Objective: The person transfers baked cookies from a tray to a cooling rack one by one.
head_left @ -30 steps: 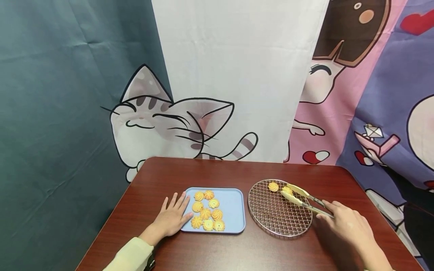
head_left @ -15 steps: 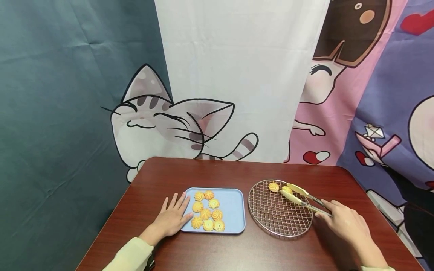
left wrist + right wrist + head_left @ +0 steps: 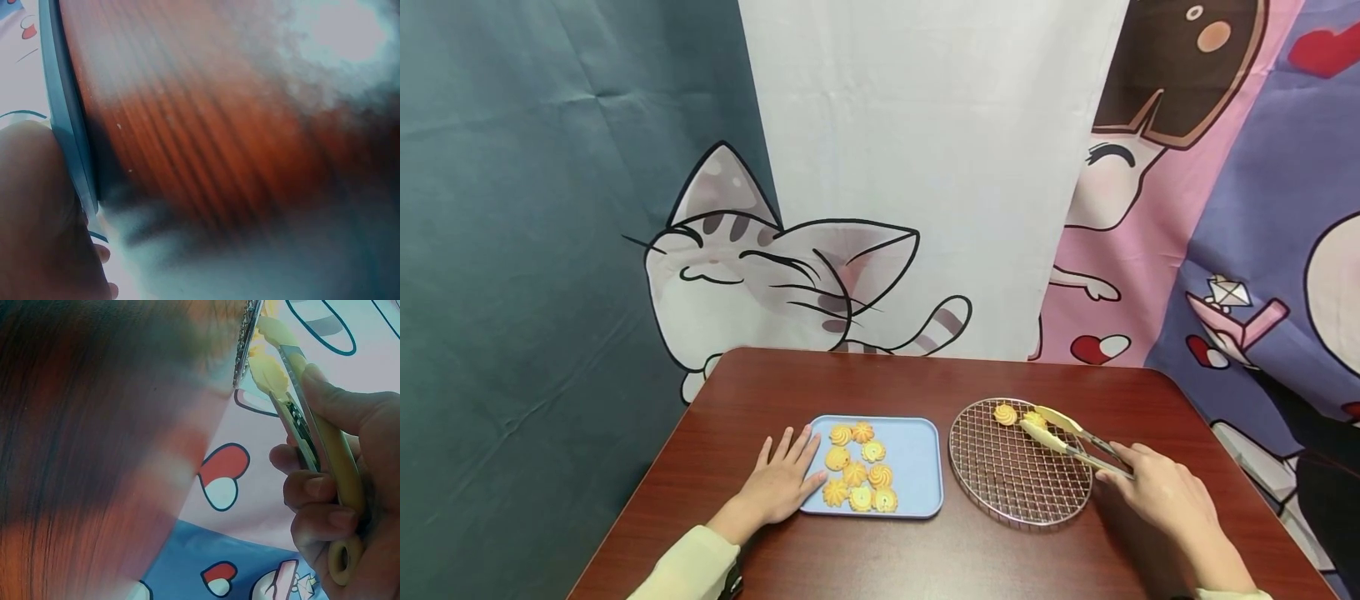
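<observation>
My right hand grips a pair of yellow-tipped metal tongs, its fingers wrapped round the handles in the right wrist view. The tongs' tips sit around a cookie at the far side of a round wire rack. Just left of it lies another swirled cookie on the mesh. With fingers spread, my left hand rests at the left edge of a light blue tray. Several golden piped cookies lie on the tray's left and middle part.
Tray and rack stand side by side on a reddish-brown wooden table. Behind its far edge hangs a cloth backdrop with a cartoon cat. Both wrist views show blurred stretches of the table.
Between the earlier frames and now, my right hand shifts slightly left with the tongs. Their tips stay at the same cookie. The left hand, the tray and the rack keep their places.
</observation>
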